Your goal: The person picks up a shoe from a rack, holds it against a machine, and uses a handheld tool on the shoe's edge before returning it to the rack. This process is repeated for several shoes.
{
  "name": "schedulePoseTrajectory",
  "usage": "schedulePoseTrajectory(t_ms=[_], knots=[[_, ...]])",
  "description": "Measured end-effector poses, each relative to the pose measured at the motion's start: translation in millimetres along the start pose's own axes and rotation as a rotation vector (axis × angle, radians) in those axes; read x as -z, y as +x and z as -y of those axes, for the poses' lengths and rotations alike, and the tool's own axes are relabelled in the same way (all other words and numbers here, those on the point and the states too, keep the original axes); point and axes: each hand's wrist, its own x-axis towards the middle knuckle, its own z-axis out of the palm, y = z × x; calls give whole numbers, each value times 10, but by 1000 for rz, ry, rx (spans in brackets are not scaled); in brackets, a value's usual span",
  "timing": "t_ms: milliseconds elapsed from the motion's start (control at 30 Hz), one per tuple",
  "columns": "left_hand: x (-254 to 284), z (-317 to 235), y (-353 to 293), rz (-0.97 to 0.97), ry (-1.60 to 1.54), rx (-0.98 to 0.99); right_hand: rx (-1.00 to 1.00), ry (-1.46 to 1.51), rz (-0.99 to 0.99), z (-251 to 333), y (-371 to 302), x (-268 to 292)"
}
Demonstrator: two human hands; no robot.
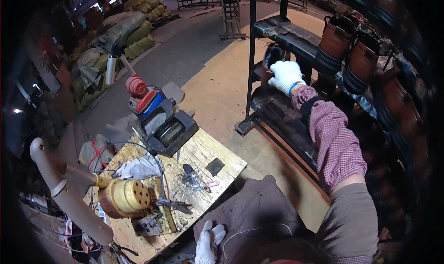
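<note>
My right hand (pixel 286 76), in a white knit glove, is stretched out to the metal rack on the right. Its fingers close on the upper edge of a brown piece with a dark, glossy opening (pixel 274 56), which stands at the rack's lower shelf. The hand and rack partly hide this piece, so I cannot tell its exact kind. My left hand (pixel 210 243), also in a white glove, rests by my lap near the bench's front edge. Its fingers are extended and it holds nothing.
The wooden bench (pixel 231 160) bears a yellow round fixture with holes (pixel 134 198), a black open-topped box (pixel 173 132), pliers (pixel 173 204), a white cloth (pixel 138 168) and a black square patch (pixel 214 167). Brown pieces with black ribbed bands (pixel 335 42) fill the rack. Sacks (pixel 120 33) lie far left.
</note>
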Motion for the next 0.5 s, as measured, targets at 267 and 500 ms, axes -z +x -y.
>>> schedulePoseTrajectory(t_ms=[267,500], knots=[[-50,-252,0,-13,-355,-13,320,-64,-366,-1,-651,484],[-59,-61,-64,181,128,-135,-517,63,-241,-1022,-486,1755]])
